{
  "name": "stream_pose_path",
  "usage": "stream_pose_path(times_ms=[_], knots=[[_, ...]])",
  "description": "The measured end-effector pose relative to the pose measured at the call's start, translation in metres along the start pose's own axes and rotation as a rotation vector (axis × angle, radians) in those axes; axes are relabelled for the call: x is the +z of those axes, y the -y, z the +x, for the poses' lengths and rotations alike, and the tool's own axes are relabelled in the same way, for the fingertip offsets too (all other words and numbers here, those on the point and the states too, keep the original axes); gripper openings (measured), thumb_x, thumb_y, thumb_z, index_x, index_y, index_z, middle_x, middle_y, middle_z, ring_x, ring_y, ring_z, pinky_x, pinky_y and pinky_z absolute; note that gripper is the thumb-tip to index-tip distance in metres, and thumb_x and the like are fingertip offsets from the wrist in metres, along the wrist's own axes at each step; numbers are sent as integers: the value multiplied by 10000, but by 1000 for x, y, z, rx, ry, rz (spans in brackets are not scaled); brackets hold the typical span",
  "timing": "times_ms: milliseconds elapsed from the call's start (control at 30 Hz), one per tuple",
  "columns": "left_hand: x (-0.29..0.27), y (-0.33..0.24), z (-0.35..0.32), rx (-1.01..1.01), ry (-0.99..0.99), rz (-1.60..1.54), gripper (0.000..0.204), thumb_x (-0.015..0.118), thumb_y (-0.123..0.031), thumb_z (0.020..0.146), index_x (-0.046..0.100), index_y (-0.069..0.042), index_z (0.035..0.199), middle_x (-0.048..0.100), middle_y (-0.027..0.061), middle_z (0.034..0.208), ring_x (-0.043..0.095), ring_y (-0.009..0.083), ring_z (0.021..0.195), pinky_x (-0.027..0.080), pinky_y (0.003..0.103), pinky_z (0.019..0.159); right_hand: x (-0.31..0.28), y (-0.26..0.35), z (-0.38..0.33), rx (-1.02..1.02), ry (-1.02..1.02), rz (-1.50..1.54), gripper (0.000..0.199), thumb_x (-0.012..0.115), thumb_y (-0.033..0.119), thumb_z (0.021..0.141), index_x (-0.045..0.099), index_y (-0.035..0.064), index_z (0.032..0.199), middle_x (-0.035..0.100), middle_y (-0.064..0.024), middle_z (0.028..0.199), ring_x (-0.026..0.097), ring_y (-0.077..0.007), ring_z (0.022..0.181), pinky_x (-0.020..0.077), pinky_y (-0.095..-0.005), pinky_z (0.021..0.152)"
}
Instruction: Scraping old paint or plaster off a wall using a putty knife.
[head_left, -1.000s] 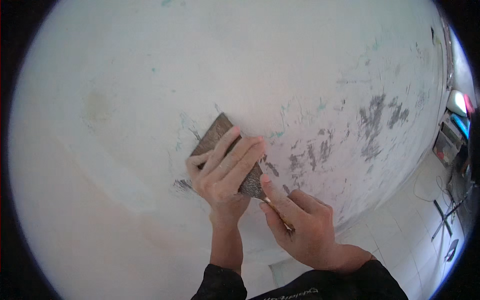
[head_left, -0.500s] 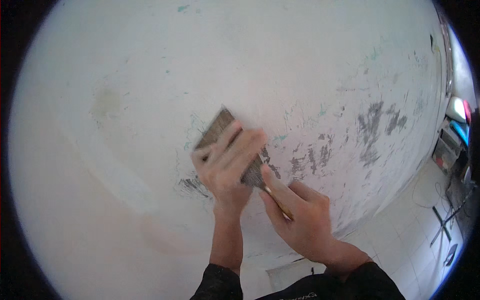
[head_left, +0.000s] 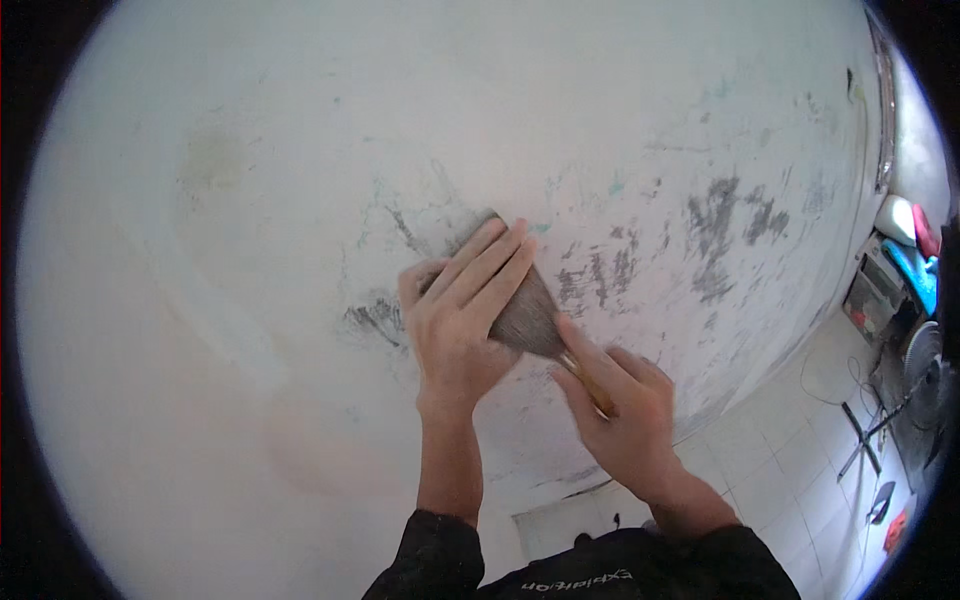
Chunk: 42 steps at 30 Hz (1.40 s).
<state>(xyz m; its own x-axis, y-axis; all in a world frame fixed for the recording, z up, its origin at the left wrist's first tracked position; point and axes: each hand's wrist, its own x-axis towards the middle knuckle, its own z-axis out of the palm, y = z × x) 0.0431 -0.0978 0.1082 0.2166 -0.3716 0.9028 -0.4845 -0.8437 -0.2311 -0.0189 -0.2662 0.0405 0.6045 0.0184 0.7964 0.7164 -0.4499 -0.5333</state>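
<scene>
A putty knife (head_left: pixel 527 317) with a broad grey metal blade lies slanted against a pale wall (head_left: pixel 330 160). Its short wooden handle runs down to the right into my right hand (head_left: pixel 632 410), which is closed round it with the thumb along the near side. My left hand (head_left: pixel 455 325) rests over the blade, its fingers stretched out flat and pushing on the metal, the thumb off to the left. Those fingers cover much of the blade's far part and most of its edge. Dark scraped patches (head_left: pixel 375 318) mark the wall left of my left hand.
More grey and greenish bare patches (head_left: pixel 712 235) spread over the wall to the right. A tiled floor (head_left: pixel 770 480) shows at lower right, with a fan (head_left: pixel 922 360), a black cross-shaped stand (head_left: pixel 862 440), a loose cable and a blue item (head_left: pixel 910 275) along the right rim.
Both hands and the putty knife have shifted rightward across the wall. My left hand's fingers lie straighter on the blade. The view has turned a little, so the wall patches sit further left and higher.
</scene>
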Motion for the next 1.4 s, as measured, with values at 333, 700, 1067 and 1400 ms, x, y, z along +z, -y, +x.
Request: stream_pose_path(times_ms=[333,700,1067,1400], knots=[[90,22,1,-400,-246,503,869,478,-629,923,268,-86,1568,249,164,1623,150,360,1521,92,598,1191,-108,-55,-121,544,-151,31,448,624,17,926,552,-58,1362,530,5,727,429,-69,642,362,-223,587],[115,-26,-114,-783,-385,348,875,512,-488,970,160,67,1549,107,306,1611,71,434,1512,103,589,1188,-265,-76,-214,940,-188,75,394,603,103,958,594,-36,1326,537,34,726,444,-52,627,359,-224,558],[155,-235,-253,-623,1329,-732,771,621,-617,885,562,-25,1376,586,178,1381,523,316,1303,398,389,1082,-282,-82,-248,1019,-348,486,474,591,161,997,482,8,1432,517,48,772,428,-32,621,362,-204,544],[119,-255,-154,-842,850,-1025,291,597,-254,990,711,-22,1123,718,125,995,644,206,933,466,341,874,-249,-92,-229,1128,-216,727,468,563,170,1019,457,28,1452,495,24,772,398,-42,593,316,-204,508]])
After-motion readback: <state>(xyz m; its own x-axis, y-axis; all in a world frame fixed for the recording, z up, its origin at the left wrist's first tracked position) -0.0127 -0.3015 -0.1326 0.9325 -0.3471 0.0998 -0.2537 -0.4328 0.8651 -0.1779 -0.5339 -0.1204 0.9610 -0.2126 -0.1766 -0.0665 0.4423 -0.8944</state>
